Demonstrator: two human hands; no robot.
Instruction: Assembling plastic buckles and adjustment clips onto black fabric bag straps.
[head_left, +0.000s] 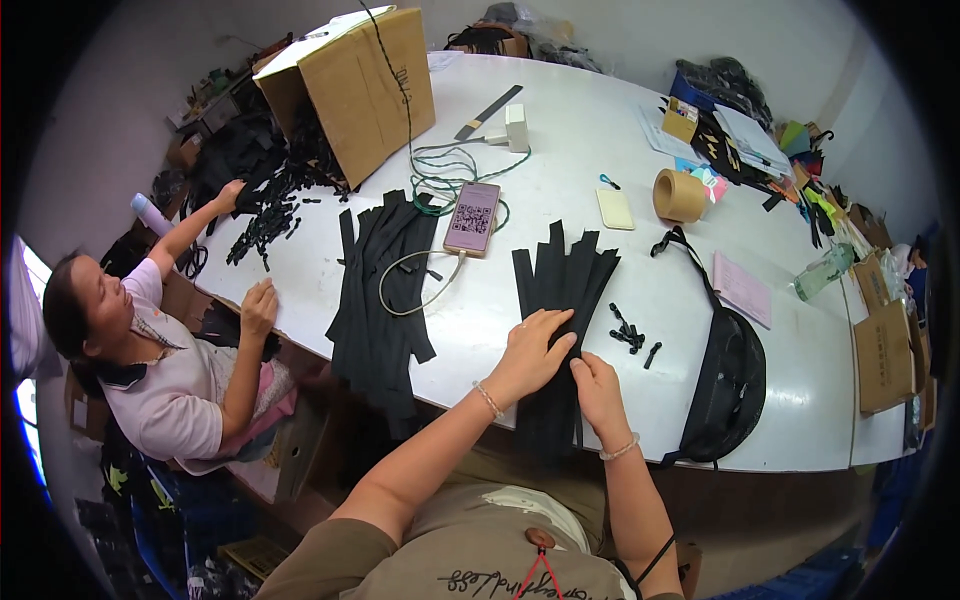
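Glossy white tabletop bears fanned, flat black fabric strips near centre. Left hand lies over them, fingers extended; right hand's grip, alongside, I cannot tell. Apparently straightening; next calls for even pressure.

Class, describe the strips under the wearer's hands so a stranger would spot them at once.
Find the phone on the white table. To its lower right lie the black strips, far ends fanned. Unlike the larger pile left of them, these have the wearer's left hand and right hand on them.
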